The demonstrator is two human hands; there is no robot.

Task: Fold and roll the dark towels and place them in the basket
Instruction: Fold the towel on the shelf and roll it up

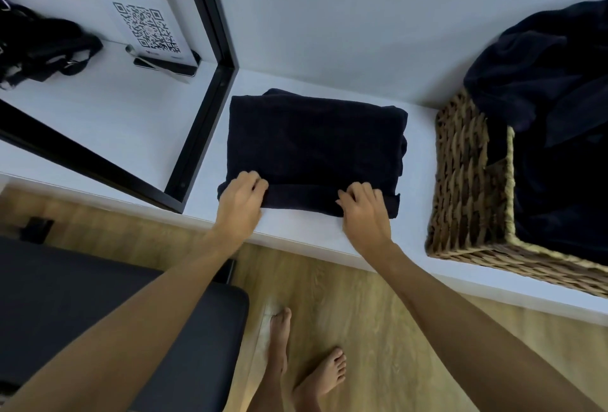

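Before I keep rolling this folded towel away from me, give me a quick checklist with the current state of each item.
1. Both hands on the near edge: left hand and right hand each have a grip there. Ok.
2. Roll started evenly: a low roll runs along the near edge of the folded towel. Ok.
3. Layers aligned: a corner pokes out at the far edge, and the right side is uneven. Not ok.
4. Room to roll forward on the white shelf: ok.
5. Space in the basket: a loose dark towel drapes over it. Cannot tell.
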